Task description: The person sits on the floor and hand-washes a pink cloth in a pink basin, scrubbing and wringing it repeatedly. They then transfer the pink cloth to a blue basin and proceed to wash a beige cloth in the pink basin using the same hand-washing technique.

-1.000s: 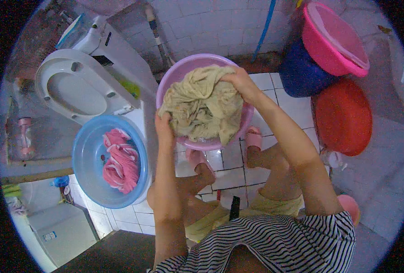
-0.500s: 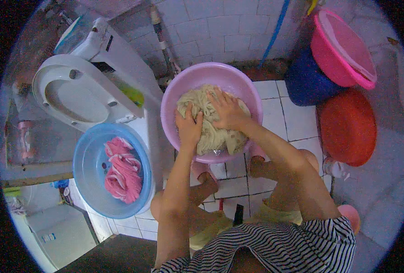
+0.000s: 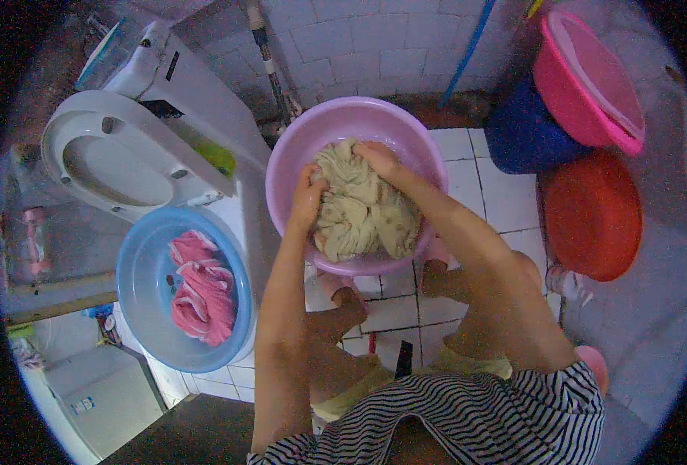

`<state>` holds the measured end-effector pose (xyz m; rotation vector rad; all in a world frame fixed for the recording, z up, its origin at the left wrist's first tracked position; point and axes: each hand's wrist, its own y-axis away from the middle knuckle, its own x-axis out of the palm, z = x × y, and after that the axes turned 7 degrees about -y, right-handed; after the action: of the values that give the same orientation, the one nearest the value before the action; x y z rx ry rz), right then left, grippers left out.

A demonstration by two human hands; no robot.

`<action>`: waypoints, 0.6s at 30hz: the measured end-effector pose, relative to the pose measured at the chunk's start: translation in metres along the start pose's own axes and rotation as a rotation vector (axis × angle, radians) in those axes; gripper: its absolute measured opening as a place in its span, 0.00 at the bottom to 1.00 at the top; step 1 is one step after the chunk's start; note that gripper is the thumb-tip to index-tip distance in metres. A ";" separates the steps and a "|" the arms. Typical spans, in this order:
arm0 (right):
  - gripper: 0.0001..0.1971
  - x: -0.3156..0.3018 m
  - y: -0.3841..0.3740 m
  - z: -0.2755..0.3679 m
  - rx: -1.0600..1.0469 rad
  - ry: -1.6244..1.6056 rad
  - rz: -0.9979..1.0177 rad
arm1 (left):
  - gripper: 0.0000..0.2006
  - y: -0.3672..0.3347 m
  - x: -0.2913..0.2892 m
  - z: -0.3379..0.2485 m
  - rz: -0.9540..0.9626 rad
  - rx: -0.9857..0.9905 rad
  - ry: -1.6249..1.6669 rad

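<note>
From my remote seat I see a pale khaki cloth (image 3: 363,213) bunched inside the round lilac basin (image 3: 306,138), deeply creased down its middle, with small darker spots showing on its lower right part. I have the left hand (image 3: 308,195) gripping its upper left edge and the right hand (image 3: 379,158) clasping its top, the two hands set slightly apart, fingertips partly hidden by folds.

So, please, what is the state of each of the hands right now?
Left hand: closed, holding the beige cloth at its left side.
Right hand: closed, holding the beige cloth near its top.
</note>
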<state>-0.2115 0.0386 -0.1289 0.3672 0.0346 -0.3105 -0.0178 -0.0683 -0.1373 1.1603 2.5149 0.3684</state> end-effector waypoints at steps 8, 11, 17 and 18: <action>0.34 -0.007 0.120 0.041 -0.513 1.091 -0.518 | 0.39 0.088 -0.012 -0.032 -0.607 0.300 -1.029; 0.36 -0.018 0.141 0.037 -0.419 0.955 -0.799 | 0.41 0.077 -0.032 0.021 -0.664 0.145 -0.875; 0.28 -0.073 0.097 -0.068 -0.106 0.178 -0.522 | 0.36 0.080 -0.029 0.035 -0.316 0.051 -0.179; 0.27 -0.071 0.095 -0.065 -0.043 0.156 -0.480 | 0.34 0.082 -0.033 0.040 -0.344 0.040 -0.258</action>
<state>-0.2488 0.1670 -0.1499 0.3365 0.2848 -0.7542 0.0748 -0.0387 -0.1364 0.7137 2.4362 0.0726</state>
